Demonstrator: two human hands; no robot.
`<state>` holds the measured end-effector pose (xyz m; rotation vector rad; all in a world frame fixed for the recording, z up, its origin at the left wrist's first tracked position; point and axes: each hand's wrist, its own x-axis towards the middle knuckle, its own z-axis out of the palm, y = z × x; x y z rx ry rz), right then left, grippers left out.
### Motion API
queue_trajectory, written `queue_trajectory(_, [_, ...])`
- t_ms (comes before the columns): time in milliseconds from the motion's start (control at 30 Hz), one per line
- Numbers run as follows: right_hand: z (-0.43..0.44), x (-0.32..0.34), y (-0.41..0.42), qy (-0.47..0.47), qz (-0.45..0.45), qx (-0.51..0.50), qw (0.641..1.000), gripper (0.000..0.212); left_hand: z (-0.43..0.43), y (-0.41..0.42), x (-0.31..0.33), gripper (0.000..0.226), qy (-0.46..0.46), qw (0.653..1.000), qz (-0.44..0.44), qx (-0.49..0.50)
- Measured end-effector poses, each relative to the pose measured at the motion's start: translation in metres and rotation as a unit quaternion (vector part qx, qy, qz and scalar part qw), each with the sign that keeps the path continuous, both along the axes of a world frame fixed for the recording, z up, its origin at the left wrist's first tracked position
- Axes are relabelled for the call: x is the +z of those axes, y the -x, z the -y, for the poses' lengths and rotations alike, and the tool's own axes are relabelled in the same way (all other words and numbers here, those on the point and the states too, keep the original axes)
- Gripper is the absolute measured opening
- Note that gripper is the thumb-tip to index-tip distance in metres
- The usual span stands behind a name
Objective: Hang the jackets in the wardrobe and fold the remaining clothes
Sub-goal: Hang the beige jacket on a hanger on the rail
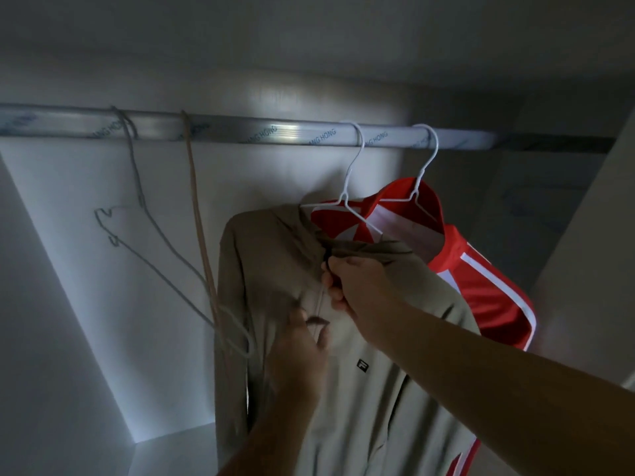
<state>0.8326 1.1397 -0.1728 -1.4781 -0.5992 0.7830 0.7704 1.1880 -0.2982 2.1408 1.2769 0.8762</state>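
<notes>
Right hand (347, 283) pinches the zipper pull at the collar of the beige jacket (275, 269), fingers closed. Left hand (302, 352), blurred, grips the front lower down. Jacket hangs on a white hanger (350, 187) from the rail (240, 130), beside a red jacket (481, 280).

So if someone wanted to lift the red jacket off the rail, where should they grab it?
Probably by the white hanger at its neck, just under the hook, coming from the front right. The red jacket hangs behind the beige jacket, so that side is clearer, and the hook lifts straight off the rail.
</notes>
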Motion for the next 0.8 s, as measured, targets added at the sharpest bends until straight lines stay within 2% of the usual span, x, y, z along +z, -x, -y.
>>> queue_trajectory(67, [-0.001,-0.001,0.004,0.002,0.002,0.004,1.0,0.024,-0.005,-0.009,0.016,0.033,-0.029,0.999,0.032,0.014])
queue_trajectory(200, [-0.002,0.003,0.009,-0.006,-0.017,0.006,1.0,0.02,-0.016,-0.018,0.028,0.028,-0.041,0.999,0.011,-0.014])
queue_trajectory(267, [-0.003,0.007,0.01,-0.011,-0.039,-0.011,0.999,0.017,-0.014,-0.018,0.031,0.024,-0.039,0.999,-0.017,0.022])
queue_trajectory(400, [-0.003,0.011,0.013,-0.037,-0.07,-0.034,0.996,0.014,-0.009,-0.018,0.035,0.024,-0.012,0.998,-0.052,0.031])
queue_trajectory(500, [0.001,0.018,0.014,-0.024,-0.054,0.013,0.998,0.019,-0.016,-0.016,0.041,0.024,0.047,0.998,-0.035,0.007])
queue_trajectory(533, [0.005,0.02,0.011,-0.011,-0.012,0.028,0.999,0.021,-0.016,-0.014,0.044,0.021,0.08,0.997,0.002,-0.01])
queue_trajectory(600, [0.02,0.021,-0.009,0.019,0.185,0.001,0.982,0.022,-0.013,-0.009,0.056,0.018,0.136,0.986,0.096,-0.029])
queue_trajectory(667, [0.041,0.019,-0.036,0.026,0.401,-0.102,0.91,0.02,-0.009,-0.003,0.076,0.017,0.124,0.977,0.174,-0.01])
queue_trajectory(700, [0.052,0.017,-0.049,0.023,0.46,-0.155,0.874,0.016,-0.008,-0.002,0.086,0.015,0.089,0.974,0.21,-0.007])
queue_trajectory(733, [0.061,0.013,-0.061,0.028,0.487,-0.185,0.853,0.013,-0.007,-0.003,0.098,0.011,0.046,0.972,0.229,-0.022])
queue_trajectory(767, [0.069,0.01,-0.069,0.043,0.487,-0.188,0.852,0.017,-0.007,-0.004,0.109,0.008,-0.004,0.973,0.223,-0.054])
queue_trajectory(800, [0.074,0.006,-0.075,0.063,0.477,-0.157,0.862,0.025,-0.007,-0.008,0.12,0.007,-0.052,0.977,0.183,-0.098])
